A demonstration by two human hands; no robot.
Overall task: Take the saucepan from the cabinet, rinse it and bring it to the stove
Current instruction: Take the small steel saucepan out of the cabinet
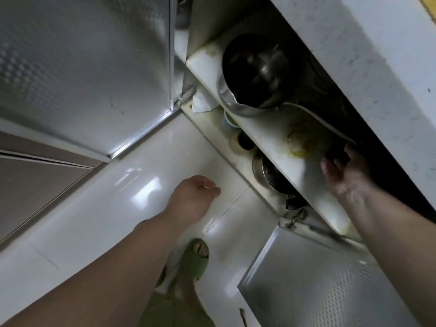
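Note:
A steel saucepan (254, 74) with a dark inside and a pouring lip stands on the upper shelf (266, 138) of the open cabinet. A long thin handle runs from it toward the right and ends in a dark grip. My right hand (342, 171) reaches into the cabinet, fingers curled around that dark grip at the shelf's right end; the hand is blurred. My left hand (195, 194) hangs over the floor in front of the cabinet, fingers loosely closed with nothing in them.
Two metal cabinet doors stand open: one at the left (82, 67), one at the lower right (330, 279). On the lower shelf sit a lidded steel pot (266, 171) and bowls (238, 142). The white counter front (354, 55) overhangs the shelves. A foot in a green slipper (195, 256) stands on white tiles.

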